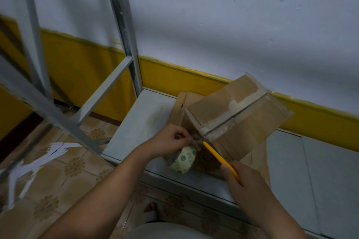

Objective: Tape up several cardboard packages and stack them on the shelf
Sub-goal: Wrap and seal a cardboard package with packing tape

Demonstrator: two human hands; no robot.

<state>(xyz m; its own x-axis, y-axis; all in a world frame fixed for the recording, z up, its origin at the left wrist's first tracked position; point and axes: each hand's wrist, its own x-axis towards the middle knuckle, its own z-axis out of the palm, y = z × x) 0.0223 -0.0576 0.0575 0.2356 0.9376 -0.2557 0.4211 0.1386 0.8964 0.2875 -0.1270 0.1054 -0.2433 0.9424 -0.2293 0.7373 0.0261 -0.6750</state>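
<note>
A brown cardboard box [239, 118] sits tilted on the grey shelf [141, 120], clear tape running along its top seam toward one o'clock. A second, flatter cardboard package [177, 110] lies touching it at nine o'clock. A roll of tape [183, 160] with a green-printed core hangs at the box's seven o'clock corner.

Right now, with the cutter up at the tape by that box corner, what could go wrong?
1. The yellow cutter in the right hand points its tip close to the left hand pinching the tape; a slip could nick the fingers.
2. The cardboard box sits tilted on other cardboard, and neither hand appears to steady it; cutting pressure might shift it.
3. The tape roll hangs near the shelf edge and may drop once cut.
</note>
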